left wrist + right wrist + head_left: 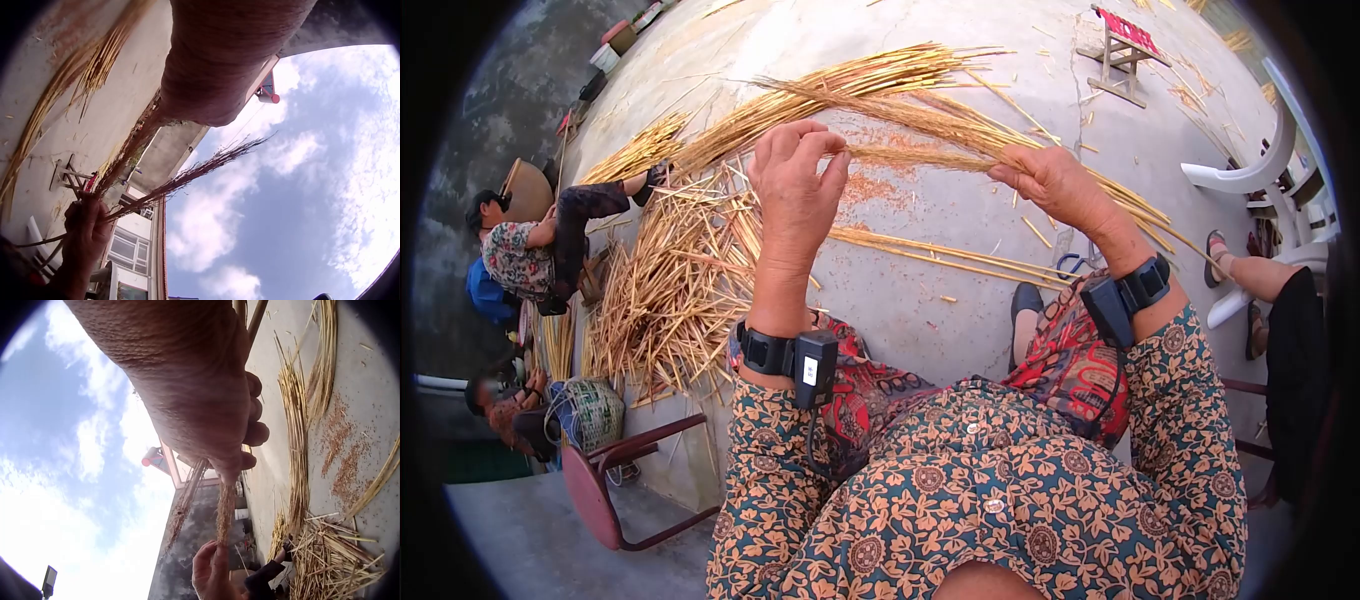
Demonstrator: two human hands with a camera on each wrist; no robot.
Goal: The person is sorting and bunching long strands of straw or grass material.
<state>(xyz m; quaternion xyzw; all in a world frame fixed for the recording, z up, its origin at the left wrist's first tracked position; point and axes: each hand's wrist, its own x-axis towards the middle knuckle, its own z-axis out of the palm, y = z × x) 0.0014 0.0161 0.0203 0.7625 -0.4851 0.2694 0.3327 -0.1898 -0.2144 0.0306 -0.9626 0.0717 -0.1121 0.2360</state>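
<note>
Straw heap (668, 275) on ground (900, 345), stool (1127, 42) farther off, fingers (837, 172) of both hands (793, 190) (1065, 193) pinched round bristly head (920, 157).

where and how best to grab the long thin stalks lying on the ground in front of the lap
Probably near the middle of the long stalks, coming from above: they lie flat, roughly side by side, with ground showing around them. The right hand holds a straw tuft, so it would need freeing first.
</note>
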